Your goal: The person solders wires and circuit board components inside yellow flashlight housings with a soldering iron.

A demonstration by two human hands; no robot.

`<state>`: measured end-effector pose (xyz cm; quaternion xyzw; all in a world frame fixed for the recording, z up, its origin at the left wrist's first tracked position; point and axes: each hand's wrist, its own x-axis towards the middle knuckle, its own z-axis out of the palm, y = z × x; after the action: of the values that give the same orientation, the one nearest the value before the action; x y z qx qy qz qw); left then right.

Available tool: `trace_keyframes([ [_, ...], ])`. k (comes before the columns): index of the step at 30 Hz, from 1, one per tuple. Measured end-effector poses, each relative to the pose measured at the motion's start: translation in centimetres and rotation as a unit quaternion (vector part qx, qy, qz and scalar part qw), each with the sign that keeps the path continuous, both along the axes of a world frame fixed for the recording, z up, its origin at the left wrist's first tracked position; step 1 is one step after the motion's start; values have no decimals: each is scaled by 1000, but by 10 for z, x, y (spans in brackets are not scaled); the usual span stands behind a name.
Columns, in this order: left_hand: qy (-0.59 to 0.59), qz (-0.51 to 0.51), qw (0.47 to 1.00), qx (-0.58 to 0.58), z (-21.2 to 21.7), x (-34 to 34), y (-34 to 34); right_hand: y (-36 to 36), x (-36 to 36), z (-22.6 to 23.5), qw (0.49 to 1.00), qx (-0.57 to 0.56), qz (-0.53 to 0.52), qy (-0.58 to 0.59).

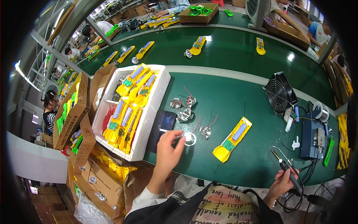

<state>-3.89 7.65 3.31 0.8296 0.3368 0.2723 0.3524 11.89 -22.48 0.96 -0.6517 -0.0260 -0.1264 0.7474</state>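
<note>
My left hand (pixel 168 150) is at the middle of the green bench, thumb and forefinger pinched at the near edge of a round silver lamp reflector (pixel 190 139). Several more reflectors with thin wires, among them one loose reflector (pixel 205 131), lie just beyond it. In my right hand (pixel 285 180) is a soldering iron (pixel 293 177), its tip pointing up and left above the bench. Between my hands a yellow flashlight housing (pixel 232 140) lies slantwise, with a violet battery (pixel 239 132) and a small green circuit board (pixel 228 145) inside.
A white foam box (pixel 161 83) of yellow housings stands at left beside a dark phone (pixel 163 127). On the right are a black fan (pixel 279 93), a blue soldering station (pixel 310 130) and a solder spool (pixel 321 112). A green conveyor (pixel 227 48) carries more housings; people work beyond.
</note>
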Motion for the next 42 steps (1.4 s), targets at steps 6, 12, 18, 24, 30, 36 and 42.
trace_keyframes([
  [6,-6,-72,994,83,9,59,-7,4,-3,2,1000,-1,13,3],
  [12,230,-77,964,106,-6,113,3,3,-3,-3,999,-26,35,-1],
  [18,98,-128,985,69,-13,89,-14,4,3,-6,998,-44,49,-14],
  [24,17,-169,980,103,-16,55,-47,4,5,-7,994,-97,41,-2],
  [30,-34,-136,988,67,-31,33,-66,9,2,-5,995,-93,42,0],
  [36,-55,-82,994,40,-36,31,-76,13,-6,-5,993,-88,78,-24],
  [42,-54,-67,995,45,-39,35,-79,34,-23,14,995,-62,58,-59],
])
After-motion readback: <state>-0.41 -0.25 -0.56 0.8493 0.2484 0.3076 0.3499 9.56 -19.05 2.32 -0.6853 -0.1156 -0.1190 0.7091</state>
